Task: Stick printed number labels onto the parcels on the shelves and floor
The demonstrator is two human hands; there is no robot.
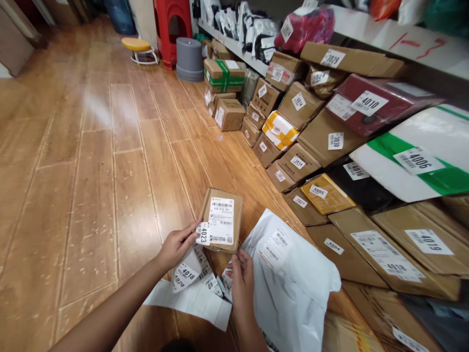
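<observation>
My left hand (176,246) pinches a white number sticker reading 4023 (203,233) against the lower left corner of a small brown cardboard parcel (222,218) with a printed shipping label. My right hand (242,279) is under the parcel's bottom edge, fingers curled, holding the parcel and a strip of further number stickers (192,272) that hangs below. A white plastic mailer bag (296,283) with a label lies just right of my right hand.
Several labelled cardboard boxes and bags (304,132) are stacked along the right, under a shelf (403,44). Peeled sticker backing sheets (194,300) lie on the wooden floor (91,161). Far back stand a red stool (172,24), grey stacked stools (189,58) and a yellow stool (137,46).
</observation>
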